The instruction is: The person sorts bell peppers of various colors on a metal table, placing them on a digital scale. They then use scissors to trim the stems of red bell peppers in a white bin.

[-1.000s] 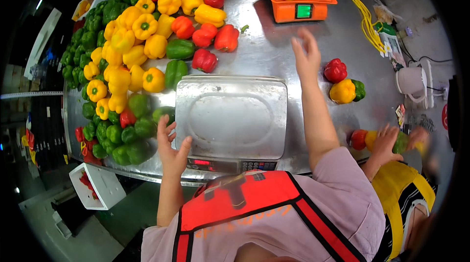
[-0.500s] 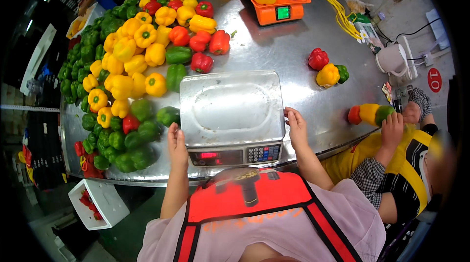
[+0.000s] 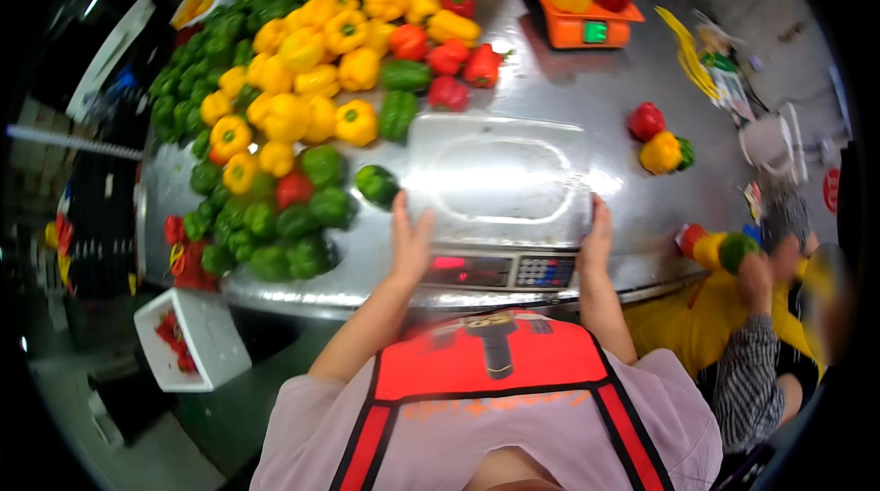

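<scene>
A silver platform scale (image 3: 495, 179), with red display and keypad, sits near the front edge of the steel table (image 3: 632, 69). My left hand (image 3: 411, 234) grips its left side, and my right hand (image 3: 596, 230) grips its right side. A green pepper (image 3: 376, 184) lies just left of my left hand. Yellow peppers (image 3: 302, 51), green peppers (image 3: 275, 262) and red peppers (image 3: 481, 67) are piled to the left and behind the scale. The picture is blurred by motion.
An orange scale (image 3: 582, 31) holds several peppers at the back right. A red pepper (image 3: 646, 120) rests near a yellow one (image 3: 658, 154). At lower right, a co-worker's hands (image 3: 756, 280) touch a row of peppers. A white box (image 3: 192, 340) stands below the table at left.
My right hand has come down from the far side toward me onto the scale's right side, and my left hand has closed in on its left side. The view has shifted.
</scene>
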A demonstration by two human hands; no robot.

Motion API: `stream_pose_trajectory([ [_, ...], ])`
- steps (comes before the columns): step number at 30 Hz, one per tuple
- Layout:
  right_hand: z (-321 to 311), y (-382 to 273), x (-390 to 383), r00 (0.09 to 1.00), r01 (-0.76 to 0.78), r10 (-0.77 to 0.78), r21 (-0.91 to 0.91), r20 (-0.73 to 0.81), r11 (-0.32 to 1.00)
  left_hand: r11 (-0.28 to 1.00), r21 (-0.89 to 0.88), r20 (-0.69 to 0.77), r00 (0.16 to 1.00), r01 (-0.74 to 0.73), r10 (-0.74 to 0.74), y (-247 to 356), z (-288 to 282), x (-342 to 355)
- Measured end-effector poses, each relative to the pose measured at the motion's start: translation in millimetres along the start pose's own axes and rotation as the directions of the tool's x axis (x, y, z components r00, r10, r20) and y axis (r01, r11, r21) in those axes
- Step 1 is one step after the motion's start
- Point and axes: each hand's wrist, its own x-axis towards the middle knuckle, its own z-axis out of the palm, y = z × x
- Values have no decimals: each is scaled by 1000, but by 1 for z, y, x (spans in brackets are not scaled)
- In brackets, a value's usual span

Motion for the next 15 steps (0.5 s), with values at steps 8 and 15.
stream_pose_trajectory([
  [8, -5, 5, 24, 998, 13, -14, -20, -63, 1000, 987, 153, 25, 998, -53, 50, 28, 17, -4],
  [15, -6, -26, 33, 983, 160, -167, -92, -75, 983, 999, -26, 12, 999, 32, -31, 32, -5, -4],
])
